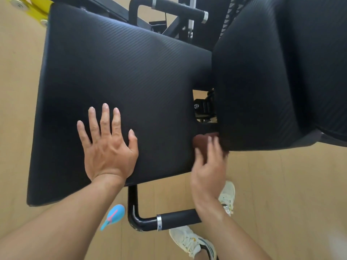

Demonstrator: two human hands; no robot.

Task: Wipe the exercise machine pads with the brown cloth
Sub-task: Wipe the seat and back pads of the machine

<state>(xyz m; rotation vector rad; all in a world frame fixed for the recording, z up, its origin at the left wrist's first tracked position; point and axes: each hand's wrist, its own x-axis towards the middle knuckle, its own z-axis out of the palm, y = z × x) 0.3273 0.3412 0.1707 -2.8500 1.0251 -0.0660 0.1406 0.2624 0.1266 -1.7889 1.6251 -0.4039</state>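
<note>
Head view: the right hand (208, 166) forms the working grip, its fingers curled over the brown cloth (201, 142) and pinching it as a bunched wad against the near right corner of the seat pad (116, 76), directly at the gap where the seat pad meets the back pad (262, 76). The hand is motion-blurred, so exact finger placement on the cloth cannot be told. The left hand (108, 145) lies well to the left of the grip, fingers spread and straight, palm pressed flat on the seat pad, holding nothing. Handling judgement: the cloth appears soft, light and fully compliant; it should be gathered into the palm, with the fingertips pressing down on its top, so that it does not slip out on the ribbed vinyl. The pads look firm, cushioned and slightly textured, and likely tolerate steady pressure. The joint just beyond the grip exposes a metal bracket (204, 107), where loose cloth could snag. Count: one cloth, two pads, two hands, two handle bars, one (178, 218) below the grip and one (180, 8) far above it. Two white shoes (191, 241) stand on the wooden floor (281, 194) below the grip, and one blue object (114, 215) lies at lower left.
</note>
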